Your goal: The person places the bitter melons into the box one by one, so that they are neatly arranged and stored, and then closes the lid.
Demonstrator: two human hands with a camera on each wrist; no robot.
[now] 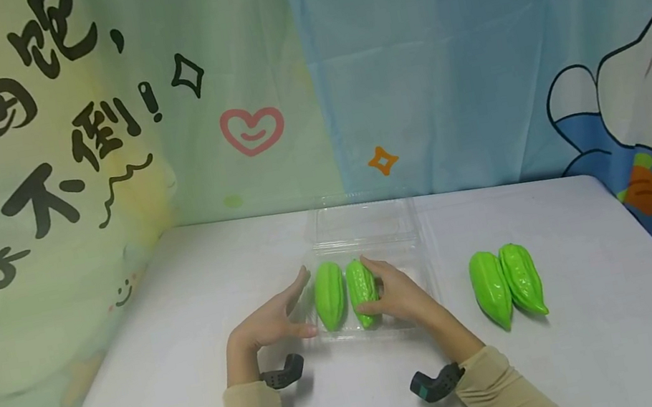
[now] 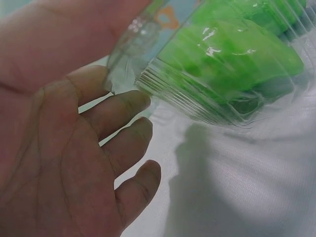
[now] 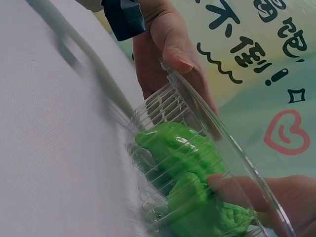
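Observation:
A clear plastic clamshell box point(image 1: 398, 260) lies open on the table, its lid point(image 1: 362, 222) folded toward the back. Inside are two glossy green bitter melons, ribbed and bumpy, side by side. My right hand point(image 1: 397, 293) pinches the right bitter melon point(image 1: 361, 292) between thumb and fingers. Just left of it lies the other bitter melon point(image 1: 330, 297). At the box's left side is my left hand point(image 1: 271, 319), thumb and fingers spread apart along the wall. In the left wrist view its fingers point(image 2: 133, 143) extend loosely beside the ridged box wall point(image 2: 187, 98).
Two more bitter melons, one on the left point(image 1: 490, 287) and one on the right point(image 1: 522, 278), lie against each other on the white table point(image 1: 616, 327), right of the box. A printed curtain point(image 1: 439, 67) hangs behind the table. Each wrist carries a dark camera.

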